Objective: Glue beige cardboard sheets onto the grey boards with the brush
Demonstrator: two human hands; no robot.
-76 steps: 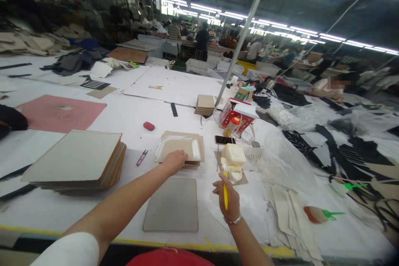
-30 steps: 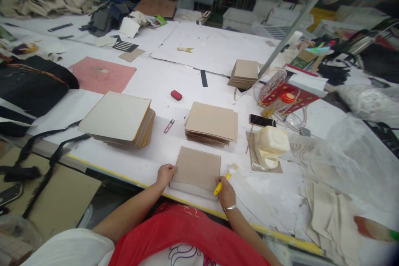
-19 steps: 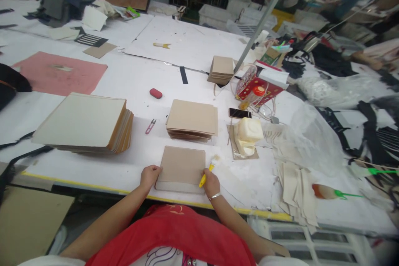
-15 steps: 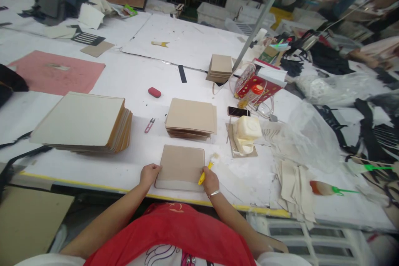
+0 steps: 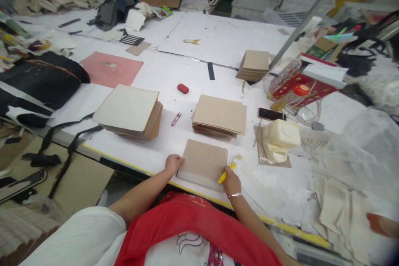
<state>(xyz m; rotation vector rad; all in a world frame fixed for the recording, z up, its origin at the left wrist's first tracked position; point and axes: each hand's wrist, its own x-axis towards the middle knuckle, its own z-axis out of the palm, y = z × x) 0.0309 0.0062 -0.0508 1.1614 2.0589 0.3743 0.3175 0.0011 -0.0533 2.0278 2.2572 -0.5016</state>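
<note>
A tan square board [image 5: 204, 162] lies on a grey board at the near edge of the white table [image 5: 156, 79]. My left hand [image 5: 173, 163] is closed on its left edge. My right hand [image 5: 231, 182] rests at its right edge, closed round a yellow-handled brush [image 5: 227, 173] whose bristles point up and away. Just beyond the board stands a stack of tan boards [image 5: 220, 116]. A cream glue jug [image 5: 279, 140] sits on a cardboard scrap to the right of the brush.
A thick stack of pale boards [image 5: 129, 111], small pink snips [image 5: 176, 119] and a red eraser [image 5: 183, 88] lie to the left. A phone [image 5: 269, 114], red box [image 5: 299, 85], smaller board stack [image 5: 254, 65] and slanted metal pole [image 5: 307, 12] are right. Plastic sheeting and paper strips cover the right side.
My left hand left the far stack and a tan board now lies on the grey board by the table edge. Both hands came to its sides; the view has swung left.
</note>
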